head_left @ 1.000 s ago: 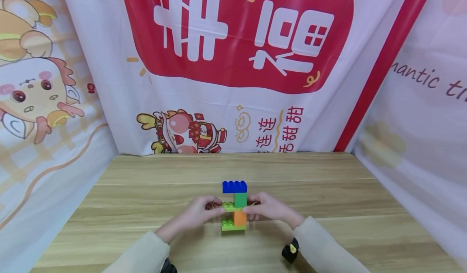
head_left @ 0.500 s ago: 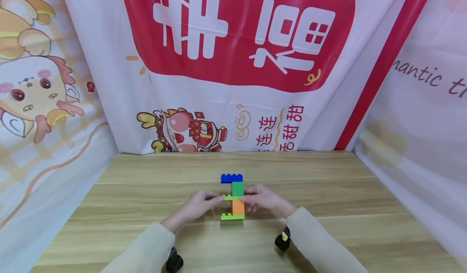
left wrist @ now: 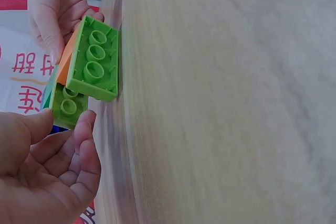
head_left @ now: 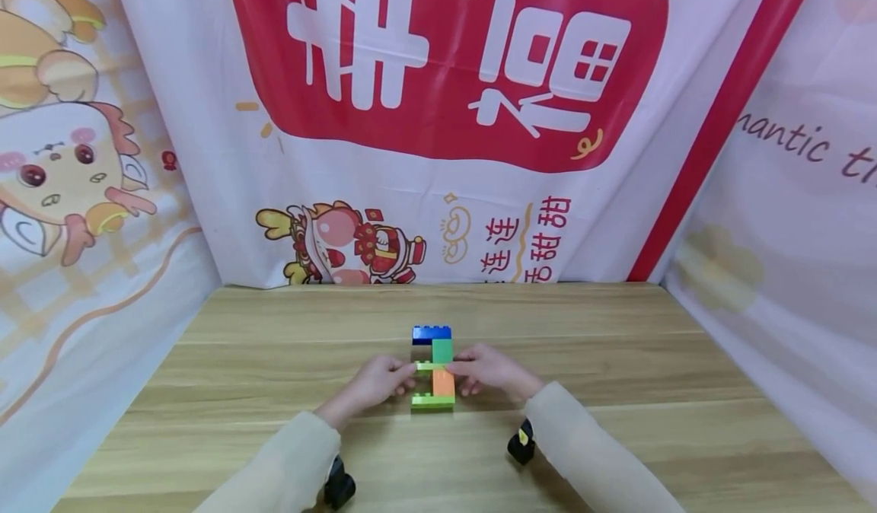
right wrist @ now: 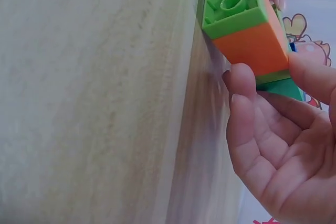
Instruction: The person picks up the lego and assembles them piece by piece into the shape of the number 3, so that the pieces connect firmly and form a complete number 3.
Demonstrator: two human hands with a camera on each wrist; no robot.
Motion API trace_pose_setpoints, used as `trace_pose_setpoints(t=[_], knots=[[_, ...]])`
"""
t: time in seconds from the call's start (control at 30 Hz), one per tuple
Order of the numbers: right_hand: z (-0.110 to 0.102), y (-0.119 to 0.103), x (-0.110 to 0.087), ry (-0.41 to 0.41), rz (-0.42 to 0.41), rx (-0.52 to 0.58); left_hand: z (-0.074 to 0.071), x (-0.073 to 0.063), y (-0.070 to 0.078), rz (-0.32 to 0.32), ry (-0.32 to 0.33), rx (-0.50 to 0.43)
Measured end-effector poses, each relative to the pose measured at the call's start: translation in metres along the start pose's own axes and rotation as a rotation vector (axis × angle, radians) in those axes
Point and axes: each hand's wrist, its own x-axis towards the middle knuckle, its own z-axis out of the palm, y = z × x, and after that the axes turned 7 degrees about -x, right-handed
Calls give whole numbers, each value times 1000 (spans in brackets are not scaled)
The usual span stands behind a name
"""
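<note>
A stack of toy building bricks is held between both hands in the head view. From the top it has a blue brick (head_left: 431, 336), a green brick (head_left: 442, 351), a thin lime brick (head_left: 424, 366), an orange brick (head_left: 443, 383) and another lime brick (head_left: 432, 403). My left hand (head_left: 380, 378) pinches the left end of the upper lime brick. On the other side, my right hand (head_left: 492, 371) pinches the stack near where that brick meets the orange brick. The lower lime brick's hollow underside (left wrist: 107, 84) shows in the left wrist view, so the stack is lifted off the table.
A wood-grain table (head_left: 589, 330) lies under the hands. Printed cloth (head_left: 452, 148) hangs behind it and on both sides. Black wrist devices (head_left: 522, 443) sit below both sleeves (head_left: 589, 444).
Both hands have carried the stack away from the body, up in the head view, and slightly left. Both grips look the same.
</note>
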Motion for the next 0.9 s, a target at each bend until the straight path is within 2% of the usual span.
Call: trace_pose_setpoints(t=[0.2, 0.47, 0.67, 0.9], knots=[[0, 1, 4, -3, 31, 18, 3, 5, -3, -50, 29, -12], [0, 0, 9, 0, 66, -13, 4, 9, -6, -84, 44, -27], [1, 0, 12, 10, 91, -5, 4, 13, -8, -90, 60, -24], [2, 2, 13, 24, 73, -16, 6, 15, -8, -100, 75, -24]])
